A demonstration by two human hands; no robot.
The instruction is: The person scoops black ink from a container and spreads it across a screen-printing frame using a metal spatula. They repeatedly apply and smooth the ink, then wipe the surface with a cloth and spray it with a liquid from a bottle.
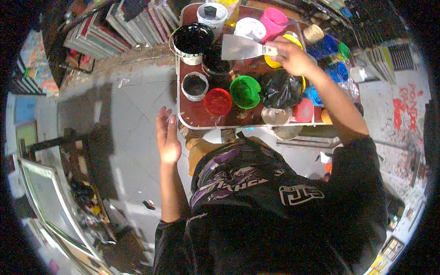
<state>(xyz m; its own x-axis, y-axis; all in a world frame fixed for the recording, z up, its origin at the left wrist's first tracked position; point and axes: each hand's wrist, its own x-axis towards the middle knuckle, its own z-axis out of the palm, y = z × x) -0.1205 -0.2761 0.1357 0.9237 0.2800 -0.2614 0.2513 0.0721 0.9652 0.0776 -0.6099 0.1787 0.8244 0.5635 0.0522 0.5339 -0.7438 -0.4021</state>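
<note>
My right hand (293, 56) grips the pale handle of a wide scraper (242, 47), its flat metal blade pointing left above the table. Under the blade's left part stands a dark tub (216, 64), and farther left a white bucket (185, 58) smeared with black paint. My left hand (168, 136) hangs off the table's left front corner, fingers apart, holding nothing. Nearest to it on the table are a white tub with dark contents (195, 86) and a red tub (217, 102). A green tub (245, 92) and a black plastic bag (282, 89) lie below the scraper.
The brown table (206, 120) is crowded with tubs, including a pink container (273, 23) and a yellow one (293, 40) at the back. Rows of framed screens (133, 27) lean at the back left. More frames (50, 192) stand at the left.
</note>
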